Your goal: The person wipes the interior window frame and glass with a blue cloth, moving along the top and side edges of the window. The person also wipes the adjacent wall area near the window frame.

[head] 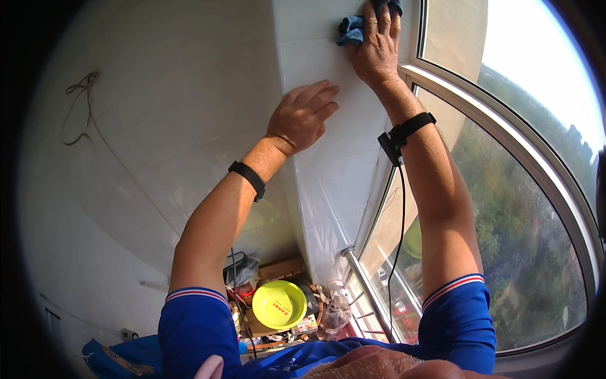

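Note:
A dark blue cloth is pressed flat under my right hand, high on the white tiled wall beside the window frame. Part of the cloth sticks out left of the fingers, and part shows past the fingertips at the top edge. Lower and to the left, my left hand rests at the corner of the wall, fingers spread and pointing right, with nothing in it. Black straps circle both forearms; the right one bears a small black device with a cable.
The window frame and its glass curve along the right. A metal rail runs below. Down on the floor side, a yellow-green plastic basin stands among bags and boxes. A cord hangs on the left wall.

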`<state>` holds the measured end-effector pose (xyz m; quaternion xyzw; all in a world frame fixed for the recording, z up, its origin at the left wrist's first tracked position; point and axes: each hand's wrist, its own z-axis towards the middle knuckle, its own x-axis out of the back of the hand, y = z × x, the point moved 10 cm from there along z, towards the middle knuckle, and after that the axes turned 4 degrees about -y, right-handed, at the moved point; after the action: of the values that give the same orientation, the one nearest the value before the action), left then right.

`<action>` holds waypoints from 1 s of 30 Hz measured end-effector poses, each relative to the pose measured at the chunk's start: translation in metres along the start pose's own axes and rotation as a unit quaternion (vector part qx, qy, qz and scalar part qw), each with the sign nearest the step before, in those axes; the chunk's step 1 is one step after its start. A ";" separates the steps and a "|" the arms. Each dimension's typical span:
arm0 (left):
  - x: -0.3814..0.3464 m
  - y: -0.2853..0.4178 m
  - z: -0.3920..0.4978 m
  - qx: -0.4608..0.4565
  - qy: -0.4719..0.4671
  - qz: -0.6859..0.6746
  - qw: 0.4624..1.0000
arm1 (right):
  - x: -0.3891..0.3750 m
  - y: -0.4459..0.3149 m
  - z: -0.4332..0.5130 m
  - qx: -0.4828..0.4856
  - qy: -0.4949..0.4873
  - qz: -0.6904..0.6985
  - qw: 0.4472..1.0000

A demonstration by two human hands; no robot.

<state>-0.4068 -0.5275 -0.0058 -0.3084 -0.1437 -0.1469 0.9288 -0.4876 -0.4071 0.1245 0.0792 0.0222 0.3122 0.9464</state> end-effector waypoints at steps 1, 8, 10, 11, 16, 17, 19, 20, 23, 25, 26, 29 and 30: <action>0.000 0.000 0.000 0.001 0.003 0.001 1.000 | -0.001 0.000 -0.014 -0.005 -0.008 0.008 1.000; -0.008 -0.001 -0.002 0.010 -0.027 0.021 0.999 | -0.001 -0.010 -0.117 -0.056 -0.087 0.061 0.993; -0.006 0.001 -0.001 0.004 -0.021 0.045 0.999 | 0.005 -0.015 -0.136 -0.044 -0.084 0.067 0.993; -0.005 0.002 -0.002 0.002 -0.019 0.038 0.999 | 0.007 -0.015 -0.142 -0.042 -0.081 0.075 0.993; -0.005 0.001 0.000 0.010 -0.034 0.021 0.999 | 0.003 -0.006 -0.131 -0.059 -0.095 0.051 0.992; -0.004 0.002 0.000 0.009 -0.033 0.030 0.999 | 0.006 -0.004 -0.121 -0.061 -0.075 0.066 0.993; -0.005 0.002 0.000 0.007 -0.030 0.042 0.999 | 0.005 0.000 -0.097 -0.067 -0.061 0.041 0.995; -0.005 0.002 0.000 0.004 -0.020 0.044 0.999 | 0.010 -0.005 -0.085 -0.031 -0.028 0.016 0.999; -0.007 0.001 0.000 0.003 -0.012 0.049 0.999 | 0.006 0.002 -0.069 -0.066 -0.009 0.076 0.995; -0.007 0.001 0.000 0.003 -0.007 0.049 0.999 | 0.007 -0.003 -0.076 -0.047 0.002 0.056 0.997; -0.008 0.001 0.000 0.003 -0.007 0.048 0.999 | 0.006 -0.004 -0.086 -0.055 -0.005 0.038 0.998; -0.009 0.001 -0.002 0.006 -0.014 0.048 0.999 | 0.005 -0.013 -0.134 -0.059 -0.025 0.068 0.996; -0.010 0.001 -0.002 0.007 -0.022 0.045 0.999 | 0.001 -0.015 -0.155 -0.073 -0.061 0.072 0.993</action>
<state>-0.4155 -0.5263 -0.0112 -0.3111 -0.1516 -0.0971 0.9332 -0.4923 -0.3973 -0.0312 0.0304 -0.0641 0.3751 0.9242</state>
